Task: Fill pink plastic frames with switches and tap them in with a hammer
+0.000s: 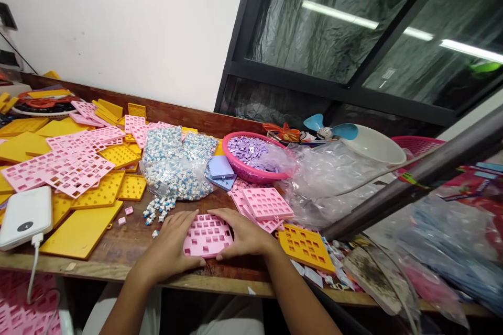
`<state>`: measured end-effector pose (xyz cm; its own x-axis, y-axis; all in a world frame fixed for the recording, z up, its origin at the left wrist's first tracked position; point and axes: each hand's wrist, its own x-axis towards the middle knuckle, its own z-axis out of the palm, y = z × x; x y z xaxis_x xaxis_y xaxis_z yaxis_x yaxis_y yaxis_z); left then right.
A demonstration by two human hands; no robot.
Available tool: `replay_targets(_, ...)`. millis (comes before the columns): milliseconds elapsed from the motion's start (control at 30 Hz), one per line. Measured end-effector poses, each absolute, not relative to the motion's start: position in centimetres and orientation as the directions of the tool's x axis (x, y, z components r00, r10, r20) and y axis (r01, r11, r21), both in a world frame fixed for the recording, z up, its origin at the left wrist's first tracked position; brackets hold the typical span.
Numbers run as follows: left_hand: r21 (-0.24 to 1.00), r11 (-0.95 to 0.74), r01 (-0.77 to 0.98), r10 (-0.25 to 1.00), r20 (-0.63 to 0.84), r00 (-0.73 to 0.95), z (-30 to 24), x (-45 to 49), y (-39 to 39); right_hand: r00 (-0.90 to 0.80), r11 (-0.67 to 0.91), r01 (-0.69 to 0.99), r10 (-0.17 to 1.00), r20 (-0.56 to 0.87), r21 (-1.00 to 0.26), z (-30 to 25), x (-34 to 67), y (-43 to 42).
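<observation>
A pink plastic tray with square holes lies flat on the wooden table near its front edge. My left hand rests on the tray's left side, thumb along the front edge, fingers curled over the top corner. On the right side my right hand does the same, so both hands clasp the tray. Small blue-and-white parts lie loose just beyond my left hand, spilling from a clear bag.
Stacks of yellow trays and pink trays fill the left. A white power bank sits at the front left. More pink trays, an orange tray, a pink basket, plastic bags and a metal pole lie right.
</observation>
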<state>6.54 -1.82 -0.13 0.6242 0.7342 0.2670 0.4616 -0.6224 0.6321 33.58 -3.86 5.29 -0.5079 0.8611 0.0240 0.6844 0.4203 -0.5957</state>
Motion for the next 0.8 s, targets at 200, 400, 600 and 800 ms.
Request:
replay_targets(200, 0.645, -0.598, 0.476, 0.753, 0.248, 0.610, -0.4, 6.5, -1.9, -0.510, 0.420, 0.726, 0.860, -0.016, -0.544, 5.0, 33.4, -4.1)
replay_targets(400, 0.652, -0.601, 0.462, 0.749, 0.259, 0.610, -0.5, 6.7, -2.0, -0.504, 0.418, 0.728, 0.864, -0.011, -0.543, 4.7, 33.7, -4.2)
replay_targets(600, 0.654, -0.621, 0.432, 0.735, 0.293, 0.612, -0.9, 6.8, -1.9, -0.487, 0.405, 0.735, 0.874, -0.007, -0.543, 4.1, 34.7, -4.2)
replay_targets(800, 0.662, -0.623, 0.418, 0.738, 0.319, 0.594, -0.8, 6.3, -1.8, -0.483, 0.399, 0.733, 0.876, -0.008, -0.550, 4.4, 34.2, -4.3)
